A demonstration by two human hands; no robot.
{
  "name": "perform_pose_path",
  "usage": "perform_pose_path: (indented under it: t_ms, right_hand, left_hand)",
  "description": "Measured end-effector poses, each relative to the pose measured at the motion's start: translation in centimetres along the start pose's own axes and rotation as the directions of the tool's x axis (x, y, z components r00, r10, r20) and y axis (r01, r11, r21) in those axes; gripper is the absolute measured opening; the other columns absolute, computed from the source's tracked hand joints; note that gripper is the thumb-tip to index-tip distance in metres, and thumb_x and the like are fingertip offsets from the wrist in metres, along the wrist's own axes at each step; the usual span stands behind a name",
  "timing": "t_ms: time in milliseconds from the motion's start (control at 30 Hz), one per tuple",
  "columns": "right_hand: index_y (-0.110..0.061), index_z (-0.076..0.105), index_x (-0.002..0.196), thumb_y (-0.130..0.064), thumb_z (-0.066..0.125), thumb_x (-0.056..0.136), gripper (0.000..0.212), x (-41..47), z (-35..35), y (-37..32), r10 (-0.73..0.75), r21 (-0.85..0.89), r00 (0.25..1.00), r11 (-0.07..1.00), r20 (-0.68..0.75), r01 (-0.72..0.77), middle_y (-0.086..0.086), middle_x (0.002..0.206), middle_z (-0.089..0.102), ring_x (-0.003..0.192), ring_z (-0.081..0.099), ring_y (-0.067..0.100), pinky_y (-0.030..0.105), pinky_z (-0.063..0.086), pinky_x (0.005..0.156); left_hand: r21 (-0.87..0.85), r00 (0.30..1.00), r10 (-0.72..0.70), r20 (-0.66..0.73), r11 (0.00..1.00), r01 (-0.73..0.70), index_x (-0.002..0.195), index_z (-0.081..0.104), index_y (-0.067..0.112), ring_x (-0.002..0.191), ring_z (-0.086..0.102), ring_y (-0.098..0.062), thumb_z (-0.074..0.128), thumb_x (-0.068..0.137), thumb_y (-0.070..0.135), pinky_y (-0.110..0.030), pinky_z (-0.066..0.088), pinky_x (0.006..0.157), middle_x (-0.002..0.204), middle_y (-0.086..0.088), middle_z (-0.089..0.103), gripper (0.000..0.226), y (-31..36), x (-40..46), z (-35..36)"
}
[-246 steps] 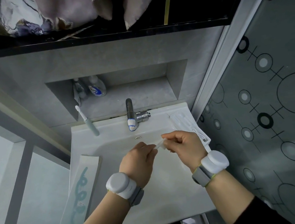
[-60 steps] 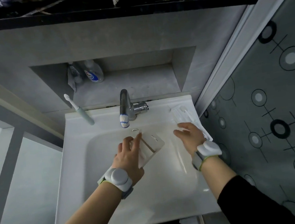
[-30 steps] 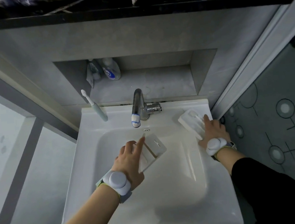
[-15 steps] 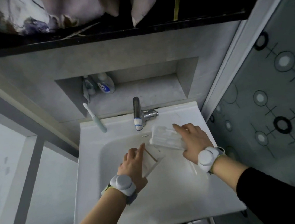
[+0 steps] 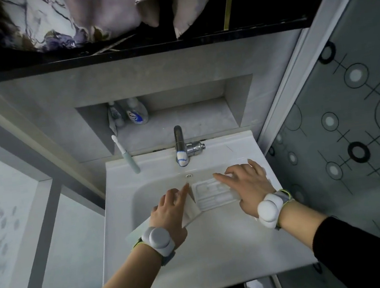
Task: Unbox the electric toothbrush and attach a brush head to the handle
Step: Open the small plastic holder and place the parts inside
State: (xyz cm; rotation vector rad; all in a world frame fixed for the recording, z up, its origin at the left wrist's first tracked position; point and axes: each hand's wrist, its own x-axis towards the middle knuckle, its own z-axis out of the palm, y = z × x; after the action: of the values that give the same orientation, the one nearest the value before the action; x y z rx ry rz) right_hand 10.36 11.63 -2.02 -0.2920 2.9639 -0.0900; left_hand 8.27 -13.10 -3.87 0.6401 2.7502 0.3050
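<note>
text: none can be read | bottle in wall niche: a blue-and-white oval logo is seen, its lettering too blurred to be made out | tube beside it: print is shown but not legible | tap: a blue-and-white band is carried at the spout, no characters discerned

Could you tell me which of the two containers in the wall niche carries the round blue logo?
The rounded bottle on the right; the narrower tube beside it, nearer the niche's left wall, shows none.
</note>
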Motion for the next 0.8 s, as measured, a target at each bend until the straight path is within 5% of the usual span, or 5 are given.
perform_pose_path:
  t_ms: [467,800]
  right_hand:
    - [-0.044,0.025,0.138,-0.006,0.054,0.056,0.095,0.2,-1.0,-1.4,-0.053,-0.045,0.999,0.998,0.001,0.053,-0.004,0.131,0.037,0.127,0.031,0.023,0.037,-0.019,0.111]
    - [-0.044,0.031,0.134,-0.006,0.055,0.052,0.094,0.3,-1.4,-1.5,-0.036,-0.036,0.998,0.999,-0.049,0.034,-0.003,0.126,0.040,0.122,0.035,0.024,0.039,-0.012,0.113]
  left_hand:
    - [0.049,0.996,0.081,-0.048,0.996,-0.078,0.145,-0.008,0.040,0.128,0.034,-0.023,0.061,0.070,0.021,-0.036,0.037,0.101,0.141,0.002,0.027,0.103,0.3,-0.6,0.3]
    - [0.082,0.995,0.079,-0.067,0.994,-0.073,0.146,-0.008,0.036,0.128,0.035,-0.024,0.062,0.071,0.022,-0.037,0.037,0.101,0.143,0.001,0.028,0.104,0.6,-0.2,0.1]
